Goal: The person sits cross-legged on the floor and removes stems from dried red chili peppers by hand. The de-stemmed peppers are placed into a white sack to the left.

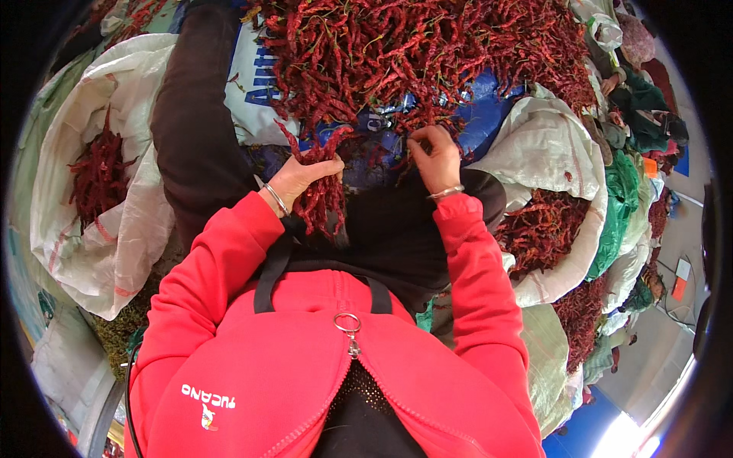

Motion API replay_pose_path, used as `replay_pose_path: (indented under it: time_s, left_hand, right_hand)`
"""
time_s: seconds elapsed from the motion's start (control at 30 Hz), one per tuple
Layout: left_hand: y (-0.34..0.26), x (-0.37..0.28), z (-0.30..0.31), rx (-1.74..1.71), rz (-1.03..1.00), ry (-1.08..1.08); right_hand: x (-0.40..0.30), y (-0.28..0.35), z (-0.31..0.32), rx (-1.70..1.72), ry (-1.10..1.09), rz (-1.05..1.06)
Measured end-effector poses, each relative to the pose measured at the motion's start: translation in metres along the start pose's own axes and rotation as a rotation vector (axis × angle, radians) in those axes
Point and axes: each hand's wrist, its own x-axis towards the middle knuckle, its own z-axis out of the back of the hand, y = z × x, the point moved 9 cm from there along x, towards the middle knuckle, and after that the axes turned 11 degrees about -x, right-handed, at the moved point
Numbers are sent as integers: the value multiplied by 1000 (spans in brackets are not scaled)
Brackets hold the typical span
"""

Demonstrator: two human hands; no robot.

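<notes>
A large heap of dried red chillies (401, 51) lies before me on blue and white plastic sheeting. My left hand (306, 174) is closed around a bunch of dried red chillies (323, 203), held upright above my lap, its ends sticking out above and below the fist. My right hand (433, 154) is at the near edge of the heap, thumb and forefinger bent close together beside some loose chillies (424, 120). Whether anything is pinched between those fingers cannot be told.
On the left stands an open white woven sack (48, 212) with chillies inside. Another white woven sack (595, 229) at the right also holds chillies. Beyond it are green sacks, more chillies and other people, one with a hand (610, 85) showing. My bent legs flank the sheeting.
</notes>
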Motion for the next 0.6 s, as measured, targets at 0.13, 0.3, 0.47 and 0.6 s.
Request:
replay_pose_path:
  time_s: [0.13, 0.3, 0.47, 0.6]
  left_hand:
    - [1, 5, -3, 61, -74, 35]
    - [0, 6, -1, 206, -95, 3]
    - [8, 14, -1, 258, -145, 104]
    - [17, 21, 8, 210, -57, 60]
  right_hand:
    - [-17, 18, -6, 534, 31, -216]
    - [-39, 51, -55, 890, 348, -358]
    - [-47, 46, -77, 968, 380, -495]
    - [-38, 43, -72, 729, 203, -301]
